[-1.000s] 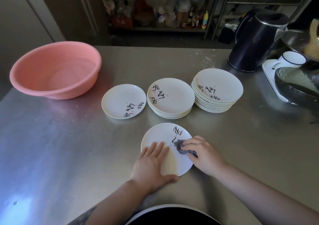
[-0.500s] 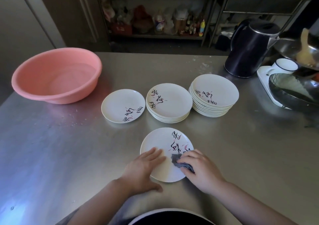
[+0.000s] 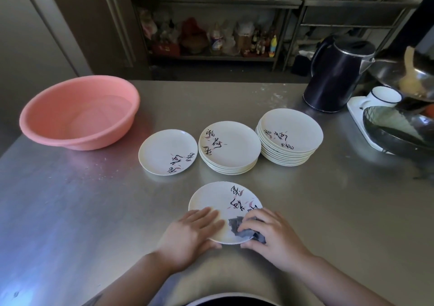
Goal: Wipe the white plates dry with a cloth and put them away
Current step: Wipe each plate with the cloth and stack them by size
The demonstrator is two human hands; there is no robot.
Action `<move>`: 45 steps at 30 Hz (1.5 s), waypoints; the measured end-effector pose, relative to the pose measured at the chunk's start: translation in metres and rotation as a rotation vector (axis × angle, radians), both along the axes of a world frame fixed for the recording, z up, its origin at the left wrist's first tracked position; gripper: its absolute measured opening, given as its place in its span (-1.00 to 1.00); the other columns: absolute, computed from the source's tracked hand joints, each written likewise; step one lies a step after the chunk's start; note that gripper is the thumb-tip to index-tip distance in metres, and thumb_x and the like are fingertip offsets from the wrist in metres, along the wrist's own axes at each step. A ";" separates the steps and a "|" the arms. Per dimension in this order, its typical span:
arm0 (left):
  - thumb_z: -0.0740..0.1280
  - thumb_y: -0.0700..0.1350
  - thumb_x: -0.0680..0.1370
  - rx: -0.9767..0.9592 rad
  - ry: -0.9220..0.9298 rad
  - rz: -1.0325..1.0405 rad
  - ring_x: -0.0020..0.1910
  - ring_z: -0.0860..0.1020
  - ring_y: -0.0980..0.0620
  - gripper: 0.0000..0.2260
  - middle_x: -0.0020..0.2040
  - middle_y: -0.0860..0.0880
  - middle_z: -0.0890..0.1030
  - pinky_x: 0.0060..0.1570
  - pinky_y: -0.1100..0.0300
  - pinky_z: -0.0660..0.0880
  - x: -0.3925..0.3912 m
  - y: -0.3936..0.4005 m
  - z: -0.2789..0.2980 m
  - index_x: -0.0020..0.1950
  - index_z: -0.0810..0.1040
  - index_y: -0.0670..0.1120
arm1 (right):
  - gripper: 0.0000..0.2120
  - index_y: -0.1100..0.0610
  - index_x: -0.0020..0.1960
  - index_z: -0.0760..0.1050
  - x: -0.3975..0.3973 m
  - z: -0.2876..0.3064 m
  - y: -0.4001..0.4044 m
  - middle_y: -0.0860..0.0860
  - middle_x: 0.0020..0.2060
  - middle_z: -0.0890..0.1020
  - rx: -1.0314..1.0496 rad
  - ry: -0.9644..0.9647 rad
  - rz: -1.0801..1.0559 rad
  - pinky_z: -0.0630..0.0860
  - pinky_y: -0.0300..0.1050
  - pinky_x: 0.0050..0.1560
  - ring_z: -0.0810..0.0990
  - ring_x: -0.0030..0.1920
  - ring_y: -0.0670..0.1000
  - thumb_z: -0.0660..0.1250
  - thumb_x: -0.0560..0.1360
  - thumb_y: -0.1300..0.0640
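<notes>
A: Report the condition and location of the work item.

B: The plate being wiped (image 3: 218, 202) is white and round, with black brush characters and pink leaf marks on its right half. It lies flat on the steel table (image 3: 70, 212), nearest the person, in front of the other plates.

A: Hand status?

B: The left hand (image 3: 191, 233) lies on the plate's left rim with fingers straight and flat, thumb at the near edge; it presses and grips nothing. The right hand (image 3: 270, 233) has its fingers curled over a grey cloth (image 3: 237, 227), holding it against the plate's near right portion.

A: Other task items?

B: A single plate (image 3: 168, 152) lies behind on the left, a short stack (image 3: 229, 147) in the middle, and a taller stack (image 3: 291, 136) on the right. A pink basin (image 3: 79, 112) stands well to the left.

A: Difference from one second ago?

B: The cloth has travelled from the printed characters toward the near rim, uncovering the characters. The left hand has slid from the plate's centre to its left edge. The stacks are unchanged.
</notes>
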State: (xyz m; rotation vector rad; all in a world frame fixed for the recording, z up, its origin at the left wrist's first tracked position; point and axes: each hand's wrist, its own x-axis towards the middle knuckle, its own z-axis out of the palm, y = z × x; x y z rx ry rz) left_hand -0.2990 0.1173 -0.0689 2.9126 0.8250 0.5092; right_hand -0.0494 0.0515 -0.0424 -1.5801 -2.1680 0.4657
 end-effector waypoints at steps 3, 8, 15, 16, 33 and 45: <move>0.02 0.26 0.65 0.007 -0.068 0.005 0.11 0.64 0.06 -0.53 0.13 0.09 0.68 0.04 0.21 0.51 0.003 0.008 0.020 0.11 0.66 0.07 | -0.79 -0.14 -0.04 0.54 0.005 0.020 0.010 -0.27 -0.02 0.52 -0.046 0.036 0.029 0.34 -0.19 0.08 0.47 0.06 -0.19 0.34 0.40 -0.21; -0.04 0.41 0.58 -0.247 -0.099 0.145 -0.19 0.60 0.08 -0.46 -0.19 0.15 0.65 -0.27 0.21 0.48 0.006 0.021 0.064 0.00 0.60 0.11 | -0.86 -0.15 -0.03 0.50 0.004 0.065 0.031 -0.26 -0.04 0.49 -0.124 0.182 0.038 0.44 -0.26 -0.08 0.50 -0.02 -0.16 0.34 0.44 -0.13; 0.24 0.39 0.39 -0.825 -0.419 0.324 -0.30 0.46 0.15 -0.55 -0.33 0.09 0.52 -0.23 0.13 0.38 0.009 0.039 0.132 -0.20 0.53 0.01 | -0.81 0.08 0.04 0.62 -0.005 0.114 0.063 -0.07 -0.07 0.63 -0.300 0.648 -0.049 0.49 -0.23 -0.04 0.60 -0.05 -0.08 0.42 0.43 0.10; 0.35 0.33 0.36 -0.910 -0.525 0.313 -0.26 0.51 0.14 -0.63 -0.28 0.10 0.58 -0.21 0.19 0.40 0.009 0.040 0.140 -0.18 0.59 0.04 | -0.80 0.17 0.06 0.60 -0.005 0.120 0.064 -0.08 -0.11 0.66 -0.335 0.740 -0.063 0.48 -0.31 -0.14 0.62 -0.13 -0.13 0.42 0.46 0.15; 0.54 -0.12 0.28 -1.207 -1.306 0.267 0.20 0.60 -0.13 -0.37 0.18 -0.21 0.64 0.13 0.12 0.53 0.020 0.027 0.133 0.34 0.51 0.09 | -0.71 0.17 0.10 0.59 -0.010 0.155 0.074 0.09 0.02 0.70 -0.358 1.630 -0.423 0.57 -0.03 0.08 0.68 0.00 0.03 0.28 0.42 0.15; 0.41 -0.22 0.39 -1.026 -1.312 0.333 0.13 0.63 -0.06 -0.41 0.14 0.02 0.66 0.01 -0.06 0.54 0.022 0.027 0.158 0.38 0.43 0.15 | -0.67 0.15 0.15 0.57 -0.021 0.151 0.073 0.00 0.05 0.69 -0.364 1.681 -0.529 0.62 -0.14 -0.08 0.66 0.03 -0.06 0.33 0.40 0.13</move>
